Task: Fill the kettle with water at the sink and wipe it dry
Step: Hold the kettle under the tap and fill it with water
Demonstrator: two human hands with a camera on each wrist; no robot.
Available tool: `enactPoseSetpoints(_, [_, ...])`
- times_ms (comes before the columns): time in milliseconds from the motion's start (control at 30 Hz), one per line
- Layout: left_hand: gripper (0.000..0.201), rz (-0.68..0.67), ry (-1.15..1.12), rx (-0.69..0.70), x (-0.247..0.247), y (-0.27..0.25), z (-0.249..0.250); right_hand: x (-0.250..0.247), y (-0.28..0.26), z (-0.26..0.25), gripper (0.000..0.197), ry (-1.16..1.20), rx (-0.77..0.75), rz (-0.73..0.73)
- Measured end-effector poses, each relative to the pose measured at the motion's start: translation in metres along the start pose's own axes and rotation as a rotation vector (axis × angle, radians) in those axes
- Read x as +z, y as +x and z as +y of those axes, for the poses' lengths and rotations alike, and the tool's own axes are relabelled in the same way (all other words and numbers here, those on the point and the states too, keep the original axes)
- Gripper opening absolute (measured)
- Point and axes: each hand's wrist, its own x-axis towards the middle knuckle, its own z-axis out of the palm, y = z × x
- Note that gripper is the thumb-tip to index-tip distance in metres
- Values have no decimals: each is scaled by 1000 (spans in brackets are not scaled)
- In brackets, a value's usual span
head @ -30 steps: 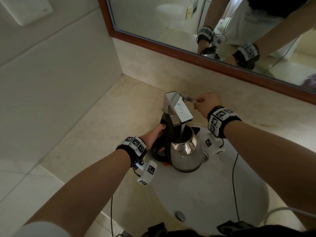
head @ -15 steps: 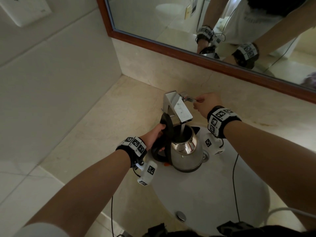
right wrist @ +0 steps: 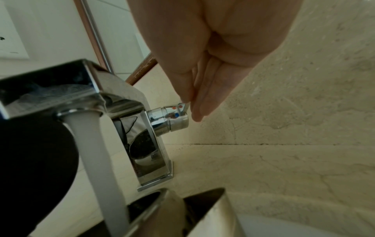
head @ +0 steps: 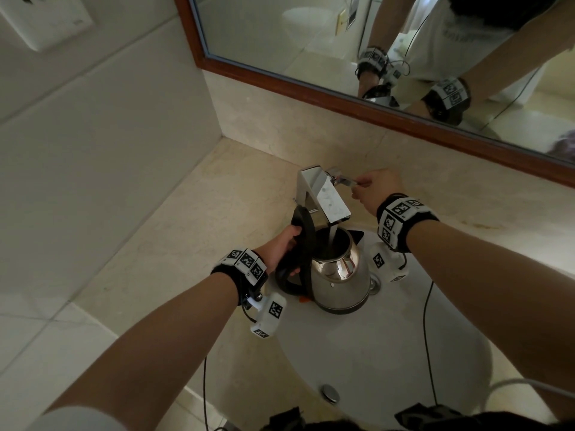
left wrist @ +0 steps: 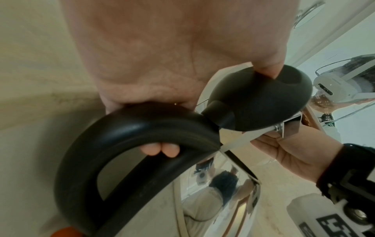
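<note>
A steel kettle (head: pixel 337 279) with a black handle (left wrist: pixel 113 133) stands in the white sink (head: pixel 389 353), its lid (left wrist: pixel 257 102) tipped up. Water (right wrist: pixel 97 154) runs from the chrome faucet (head: pixel 323 194) into the kettle's mouth. My left hand (head: pixel 284 244) grips the handle, fingers curled round it, thumb on the lid in the left wrist view. My right hand (head: pixel 375 189) pinches the thin faucet lever (head: pixel 347 181) on the tap's right side; in the right wrist view the fingers (right wrist: pixel 205 89) close on the lever (right wrist: pixel 185 108) above the red and blue marks.
A beige stone counter (head: pixel 186 244) surrounds the sink, with a tiled wall (head: pixel 93 150) on the left and a wood-framed mirror (head: pixel 342 98) behind. A drain plug (head: pixel 330 393) sits near the basin's front. Black cables (head: pixel 427 337) hang from my wrists across the basin.
</note>
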Motion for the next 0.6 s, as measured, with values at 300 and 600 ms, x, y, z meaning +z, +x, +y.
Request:
enactPoseSetpoints(300, [77, 4, 7, -10, 0, 0, 0, 2, 1, 1, 14, 12, -2, 11])
enactPoseSetpoints(600, [83, 6, -17, -13, 0, 0, 1, 1, 2, 2, 15, -10, -8, -2])
